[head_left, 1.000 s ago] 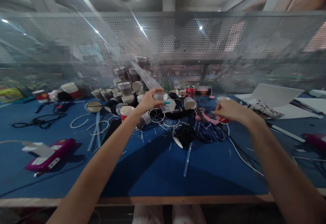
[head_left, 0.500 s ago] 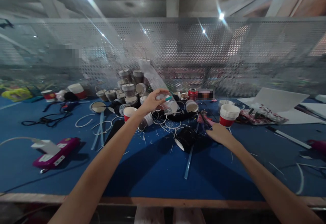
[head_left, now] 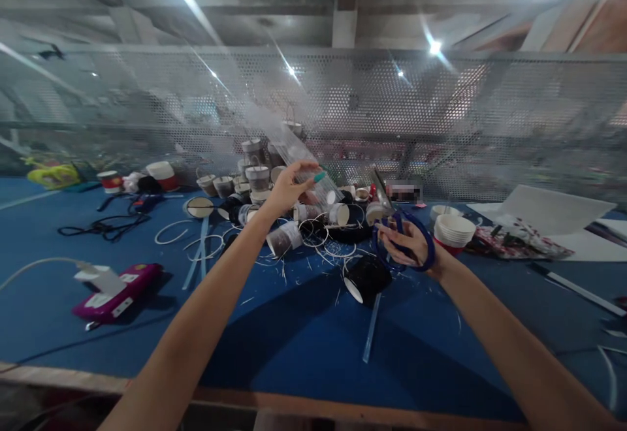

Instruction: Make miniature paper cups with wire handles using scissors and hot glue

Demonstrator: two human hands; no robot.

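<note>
My left hand (head_left: 294, 187) is closed around a long clear plastic piece (head_left: 298, 150), which slants up and to the left above the table. Blue-handled scissors (head_left: 427, 238) are in my right hand (head_left: 404, 241), their blades pointing up and left. Beneath the hands lie white rings and thin scraps (head_left: 333, 248), with several small grey and white cups (head_left: 285, 238) around them. A black wrapped cup (head_left: 368, 279) rests on its side below the scissors, beside a clear strip (head_left: 372, 330).
Stacked paper cups (head_left: 454, 230) stand to the right, near a patterned bundle (head_left: 514, 241) and white sheets. Left, a purple power strip (head_left: 120, 290) with a white plug and black cables (head_left: 105, 227) lies on the blue table. Piled cups (head_left: 257, 176) stand before a mesh panel.
My right hand has lifted the scissors from among the items on the table, and their blades now point upward. My left hand stays near the same place with the plastic piece. The view has shifted slightly.
</note>
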